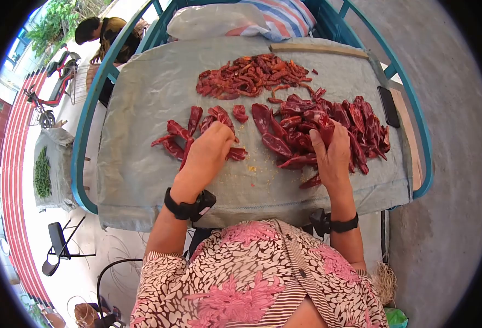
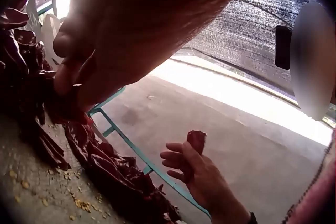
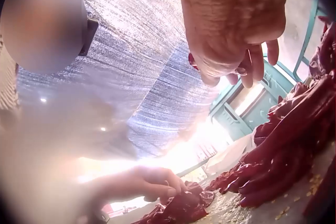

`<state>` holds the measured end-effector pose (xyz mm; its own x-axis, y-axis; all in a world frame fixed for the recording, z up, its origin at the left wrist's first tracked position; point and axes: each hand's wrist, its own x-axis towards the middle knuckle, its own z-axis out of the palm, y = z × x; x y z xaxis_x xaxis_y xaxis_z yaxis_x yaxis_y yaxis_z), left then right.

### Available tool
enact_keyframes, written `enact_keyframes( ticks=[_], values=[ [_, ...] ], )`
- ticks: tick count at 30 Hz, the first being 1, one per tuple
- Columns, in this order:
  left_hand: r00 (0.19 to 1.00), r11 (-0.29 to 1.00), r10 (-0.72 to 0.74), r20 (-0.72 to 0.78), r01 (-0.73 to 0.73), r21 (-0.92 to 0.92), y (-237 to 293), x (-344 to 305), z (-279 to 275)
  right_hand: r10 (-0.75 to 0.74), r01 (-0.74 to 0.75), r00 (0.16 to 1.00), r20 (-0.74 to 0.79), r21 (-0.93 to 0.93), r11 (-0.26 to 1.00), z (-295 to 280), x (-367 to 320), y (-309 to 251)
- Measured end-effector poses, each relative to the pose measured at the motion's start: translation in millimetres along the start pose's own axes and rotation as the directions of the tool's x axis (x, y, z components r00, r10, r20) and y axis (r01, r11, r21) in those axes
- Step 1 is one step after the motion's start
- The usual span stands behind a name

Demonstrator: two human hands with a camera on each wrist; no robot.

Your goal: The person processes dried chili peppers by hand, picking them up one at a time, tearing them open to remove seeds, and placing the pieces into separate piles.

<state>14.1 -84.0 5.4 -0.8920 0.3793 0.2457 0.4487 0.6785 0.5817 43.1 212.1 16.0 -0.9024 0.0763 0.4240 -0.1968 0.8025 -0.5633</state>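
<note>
Large dark red dried peppers point(image 1: 295, 123) form a pile on the right of the grey cloth. The right hand point(image 1: 334, 158) is over its near side and holds one pepper point(image 2: 197, 141) between thumb and fingers, seen raised in the left wrist view. At the smaller left group of peppers point(image 1: 178, 130), the left hand point(image 1: 208, 156) has its fingertips on a pepper point(image 1: 221, 116). In the right wrist view the left hand point(image 3: 152, 184) pinches at the peppers point(image 3: 184, 205). Yellow seeds point(image 1: 252, 169) lie between the two groups.
Behind lies a heap of smaller, brighter red peppers point(image 1: 252, 74). A phone point(image 1: 388, 106) rests at the right edge by a wooden strip point(image 1: 407, 136). A blue-green rail point(image 1: 79, 136) surrounds the cloth. Sacks point(image 1: 219, 22) sit at the back; a person point(image 1: 115, 41) is at the upper left.
</note>
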Motion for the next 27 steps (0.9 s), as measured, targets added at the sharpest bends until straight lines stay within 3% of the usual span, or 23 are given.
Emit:
enact_keyframes(
  ticks=[2,6,7,8,9,10,12,13,16,19,20,23,27],
  values=[
    [0.994,0.996,0.01,-0.111,-0.021,-0.09,2.1,3.7,-2.2,-0.046,0.046,0.999,-0.016,-0.01,0.999,0.6,1.1,-3.1],
    [0.998,0.953,0.054,-0.025,-0.059,-0.297,17.2,6.5,-10.5,-0.295,0.293,0.955,-0.003,-0.116,0.949,-4.1,2.6,-25.2],
    [0.996,0.928,0.087,0.0,-0.08,-0.364,20.4,7.6,-8.1,-0.327,0.33,0.942,0.072,-0.038,0.943,-1.7,2.5,-29.6],
    [0.992,0.898,0.12,0.024,-0.098,-0.429,23.3,8.6,-5.4,-0.315,0.316,0.941,0.125,0.014,0.949,0.7,0.1,-40.8],
    [0.989,0.827,0.084,0.123,0.0,-0.562,24.9,10.1,-0.7,-0.316,0.307,0.932,0.179,0.074,0.949,7.7,-2.8,-44.2],
    [0.987,0.815,0.089,0.133,0.004,-0.579,27.0,12.1,0.0,-0.324,0.299,0.918,0.23,0.135,0.945,17.3,-5.0,-45.1],
    [0.985,0.792,0.095,0.143,0.013,-0.611,29.5,16.0,-1.4,-0.302,0.277,0.939,0.167,0.156,0.948,32.3,-8.5,-40.6],
    [0.986,0.714,0.019,0.164,0.101,-0.693,27.0,17.0,0.3,-0.283,0.261,0.946,0.157,0.15,0.954,33.6,-8.2,-35.0],
    [0.975,0.796,-0.2,0.102,0.222,-0.563,12.4,27.6,-17.6,-0.187,0.174,0.98,0.071,0.158,0.972,28.0,-1.5,-37.7],
    [0.99,0.984,-0.14,0.017,0.141,-0.109,-24.2,40.0,-23.6,-0.158,0.161,0.987,-0.036,0.113,0.98,27.5,2.0,-30.5],
    [0.995,0.994,-0.098,0.004,0.097,0.056,-34.2,39.6,-19.5,-0.215,0.213,0.977,0.01,0.085,0.973,28.8,1.5,-31.7],
    [0.999,0.966,-0.03,0.042,0.018,0.257,-32.9,35.8,-9.7,-0.326,0.339,0.92,0.217,-0.024,0.94,38.4,-3.7,-43.7],
    [0.99,0.86,-0.003,0.143,-0.07,0.505,-29.4,33.6,2.8,-0.413,0.45,0.871,0.266,-0.097,0.888,67.5,-15.0,-44.9]
  ],
)
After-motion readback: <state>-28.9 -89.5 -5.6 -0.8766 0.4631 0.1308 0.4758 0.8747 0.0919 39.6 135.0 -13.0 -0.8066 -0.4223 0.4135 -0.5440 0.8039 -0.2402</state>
